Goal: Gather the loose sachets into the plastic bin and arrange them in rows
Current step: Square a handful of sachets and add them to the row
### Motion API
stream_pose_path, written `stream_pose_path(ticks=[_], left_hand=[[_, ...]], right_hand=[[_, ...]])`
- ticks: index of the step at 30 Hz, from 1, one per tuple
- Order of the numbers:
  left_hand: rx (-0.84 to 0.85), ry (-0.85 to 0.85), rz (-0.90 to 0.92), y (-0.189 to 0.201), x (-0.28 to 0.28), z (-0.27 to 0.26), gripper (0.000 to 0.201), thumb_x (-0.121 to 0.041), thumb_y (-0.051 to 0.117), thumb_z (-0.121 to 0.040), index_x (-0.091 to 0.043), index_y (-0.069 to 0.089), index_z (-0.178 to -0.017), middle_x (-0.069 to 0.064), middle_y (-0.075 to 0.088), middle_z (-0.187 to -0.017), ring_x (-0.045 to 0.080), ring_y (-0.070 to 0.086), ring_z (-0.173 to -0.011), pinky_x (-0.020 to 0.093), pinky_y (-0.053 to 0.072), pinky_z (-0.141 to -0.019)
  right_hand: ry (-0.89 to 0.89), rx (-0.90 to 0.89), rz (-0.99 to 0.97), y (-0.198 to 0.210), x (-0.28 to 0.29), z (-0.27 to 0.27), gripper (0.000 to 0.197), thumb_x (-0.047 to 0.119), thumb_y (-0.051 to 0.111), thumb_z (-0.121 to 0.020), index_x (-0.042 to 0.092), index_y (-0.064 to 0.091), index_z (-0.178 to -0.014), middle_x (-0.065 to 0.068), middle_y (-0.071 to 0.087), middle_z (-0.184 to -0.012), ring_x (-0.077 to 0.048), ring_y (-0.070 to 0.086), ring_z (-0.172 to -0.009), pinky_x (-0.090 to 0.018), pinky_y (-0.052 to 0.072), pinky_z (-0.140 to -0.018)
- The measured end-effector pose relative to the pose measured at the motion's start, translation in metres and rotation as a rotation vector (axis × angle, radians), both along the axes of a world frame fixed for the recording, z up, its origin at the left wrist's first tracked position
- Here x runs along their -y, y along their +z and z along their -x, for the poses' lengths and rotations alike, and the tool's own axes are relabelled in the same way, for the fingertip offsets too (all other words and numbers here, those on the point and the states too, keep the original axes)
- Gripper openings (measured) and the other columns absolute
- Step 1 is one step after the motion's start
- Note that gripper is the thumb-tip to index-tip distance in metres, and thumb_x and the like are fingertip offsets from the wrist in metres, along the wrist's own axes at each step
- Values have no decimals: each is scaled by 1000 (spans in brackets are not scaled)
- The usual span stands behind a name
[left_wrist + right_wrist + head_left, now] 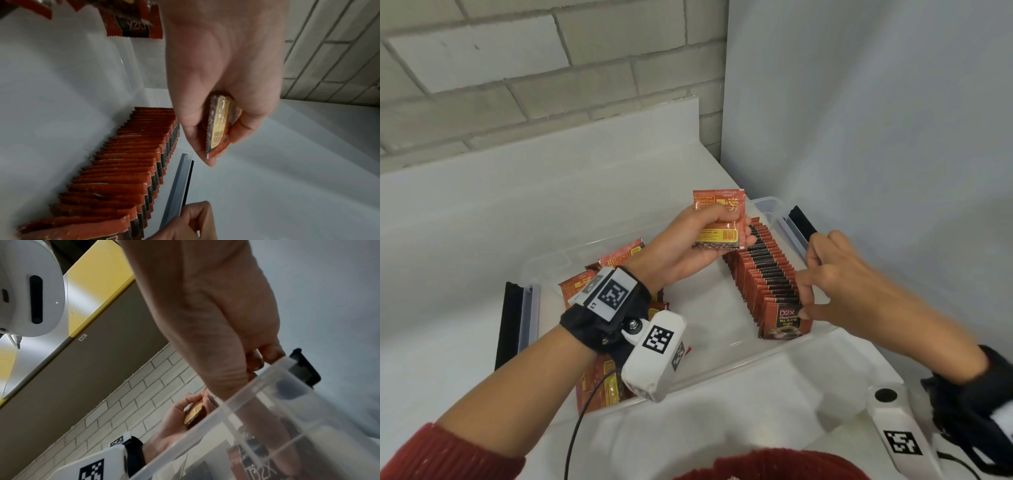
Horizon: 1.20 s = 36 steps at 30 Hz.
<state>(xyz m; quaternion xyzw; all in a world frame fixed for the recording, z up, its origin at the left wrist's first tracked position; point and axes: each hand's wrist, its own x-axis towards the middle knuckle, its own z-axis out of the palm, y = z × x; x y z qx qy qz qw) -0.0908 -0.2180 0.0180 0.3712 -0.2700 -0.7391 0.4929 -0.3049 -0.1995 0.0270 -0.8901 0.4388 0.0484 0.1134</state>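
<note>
A clear plastic bin stands on a white counter. Along its right side runs a row of upright red sachets, also seen in the left wrist view. My left hand is raised over the bin's middle and grips a small stack of sachets, edge-on in the left wrist view. My right hand sits at the near end of the row, its curled index finger and thumb pinching the front sachets. Loose sachets lie heaped in the bin's left part, partly hidden under my left wrist.
Black latch handles stick out at the bin's left end and far right end. A brick wall backs the counter, and a grey panel closes the right side. The bin floor between heap and row is bare.
</note>
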Motion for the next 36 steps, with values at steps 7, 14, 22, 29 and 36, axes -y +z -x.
stream_pose_path(ticks=[7,14,22,29,36], left_hand=[[-26,-11,9,0,-1,1,9,0,51,-87,-4,58,-87,10,65,-74,17,65,-70,30,59,-74],[-33,-60,25,-2,-2,-1,17,-8,58,-75,-7,57,-92,8,62,-81,16,62,-79,32,57,-78],[54,-197,116,-8,-2,0,21,-9,58,-81,-9,62,-102,10,66,-100,22,63,-97,32,51,-90],[26,-305,193,-5,-2,-6,76,-54,80,-58,-19,56,-121,2,65,-114,15,63,-104,32,52,-89],[135,-267,98,-6,3,-10,82,-59,69,-66,-5,56,-126,14,58,-131,19,60,-113,25,52,-87]], right_hand=[[1,-81,-60,8,0,-4,29,34,74,-81,25,49,-71,16,23,-90,-7,18,-94,-17,34,-81],[-184,456,-142,13,11,-10,23,46,73,-72,28,60,-76,12,50,-83,4,48,-73,-11,35,-62],[-250,883,-279,1,17,-34,13,23,75,-80,21,70,-93,4,69,-80,-21,61,-76,-33,51,-76],[-232,1126,-183,8,19,-27,10,12,72,-82,21,69,-82,7,69,-73,-11,63,-67,-20,51,-66],[-125,1133,-22,3,13,-22,17,2,71,-81,9,74,-96,-3,71,-97,-11,68,-94,-19,51,-86]])
